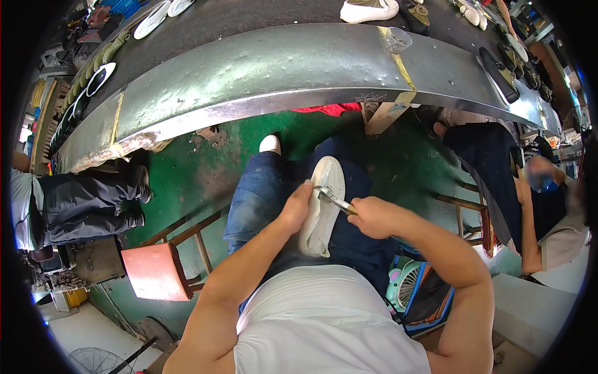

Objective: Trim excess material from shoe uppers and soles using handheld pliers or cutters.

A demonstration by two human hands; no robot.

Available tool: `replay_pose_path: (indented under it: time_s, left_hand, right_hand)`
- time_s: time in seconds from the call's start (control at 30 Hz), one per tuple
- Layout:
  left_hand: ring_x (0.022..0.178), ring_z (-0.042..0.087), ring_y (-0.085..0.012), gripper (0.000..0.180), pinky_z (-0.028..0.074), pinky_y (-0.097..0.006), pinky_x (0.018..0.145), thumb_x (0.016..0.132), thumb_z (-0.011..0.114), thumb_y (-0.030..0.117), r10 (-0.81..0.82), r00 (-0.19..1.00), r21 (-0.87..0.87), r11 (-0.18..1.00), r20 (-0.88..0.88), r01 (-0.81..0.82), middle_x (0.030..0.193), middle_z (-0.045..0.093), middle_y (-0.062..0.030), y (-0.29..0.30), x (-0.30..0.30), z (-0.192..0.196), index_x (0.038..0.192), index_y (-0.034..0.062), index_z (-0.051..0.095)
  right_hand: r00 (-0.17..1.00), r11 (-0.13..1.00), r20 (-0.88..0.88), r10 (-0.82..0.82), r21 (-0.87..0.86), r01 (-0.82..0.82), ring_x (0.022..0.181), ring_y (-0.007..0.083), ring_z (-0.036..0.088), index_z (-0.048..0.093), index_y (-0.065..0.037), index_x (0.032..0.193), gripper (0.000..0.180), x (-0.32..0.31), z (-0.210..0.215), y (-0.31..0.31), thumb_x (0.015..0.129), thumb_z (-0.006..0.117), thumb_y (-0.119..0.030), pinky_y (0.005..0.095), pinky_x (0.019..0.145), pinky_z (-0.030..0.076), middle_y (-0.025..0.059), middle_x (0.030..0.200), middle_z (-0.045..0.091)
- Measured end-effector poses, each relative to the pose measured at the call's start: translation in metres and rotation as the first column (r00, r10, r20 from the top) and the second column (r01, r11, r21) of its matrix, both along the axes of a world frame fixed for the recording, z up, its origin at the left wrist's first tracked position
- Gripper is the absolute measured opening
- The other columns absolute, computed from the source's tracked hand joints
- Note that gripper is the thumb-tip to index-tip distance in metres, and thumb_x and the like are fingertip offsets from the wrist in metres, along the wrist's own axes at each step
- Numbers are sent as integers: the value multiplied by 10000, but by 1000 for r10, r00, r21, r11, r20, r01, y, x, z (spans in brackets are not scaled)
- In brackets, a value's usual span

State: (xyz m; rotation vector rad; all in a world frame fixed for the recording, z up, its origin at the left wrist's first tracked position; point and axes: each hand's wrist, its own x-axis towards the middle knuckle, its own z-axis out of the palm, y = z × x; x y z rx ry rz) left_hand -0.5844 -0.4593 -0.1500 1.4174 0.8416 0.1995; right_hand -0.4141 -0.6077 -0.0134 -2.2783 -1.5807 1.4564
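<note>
A white shoe (pixel 317 227) lies lengthwise over my thighs, sole side up as far as I can tell, with its pale upper material loose toward the near end. My left hand (pixel 296 207) grips its left edge, fingers closed around the side. In my right hand (pixel 374 217) are metal pincers (pixel 337 201), held by their handles. Their shiny head rests at the upper middle of the shoe, close to my left fingertips. Whether the jaws pinch the material is too small to make out.
Ahead runs a metal-edged bench (pixel 249 65) with white shoes (pixel 369 10), dark shoes (pixel 498 75) and a clear plastic cup (pixel 397 40). A pinkish stool (pixel 156 271) stands left, a green fan (pixel 405 283) right. One person (pixel 81 209) sits left, another (pixel 498 168) right.
</note>
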Motion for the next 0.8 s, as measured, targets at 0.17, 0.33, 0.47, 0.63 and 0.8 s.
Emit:
replay_pose_path:
  time_s: [0.17,0.33,0.47,0.63,0.8]
  left_hand:
    - [1130,582,-196,559,466,-378,1019,1039,513,444,73,974,-691,715,217,100,1277,599,-68,7,-3,3,1472,101,427]
    - [1148,583,-175,606,486,-363,996,984,654,375,2,983,-571,814,183,105,1289,608,-74,12,1,-4,1479,111,424]
    - [1118,605,-162,620,501,-348,978,954,692,380,-3,989,-543,836,147,83,1257,630,-51,7,5,-2,1459,110,455]
    - [1048,642,-193,559,515,-360,940,922,731,225,-36,996,-553,830,78,73,1206,661,-92,3,20,16,1406,51,510]
    - [1022,653,-189,526,534,-370,911,915,721,211,-105,993,-481,874,-54,66,1178,666,-92,9,28,22,1376,54,524]
  right_hand:
    - [885,883,-246,-396,162,440,902,465,647,609,42,1004,298,-47,-55,-19,963,590,-253,513,795,502,282,911,672]
    - [655,739,-449,-608,-17,673,738,280,681,625,27,1020,312,-71,-78,-26,983,594,-281,408,669,515,157,811,696]
    - [447,670,-595,-668,-220,709,663,136,609,630,8,1058,295,-59,-85,-36,1016,572,-278,297,546,465,73,804,671]
    - [-190,635,-807,-559,-564,528,737,137,644,597,31,1186,280,-26,-119,-67,999,598,-177,189,489,442,102,939,676]
    - [38,722,-786,-617,-546,424,988,238,714,561,66,1282,420,18,-91,-82,954,663,-175,324,668,632,154,1116,697]
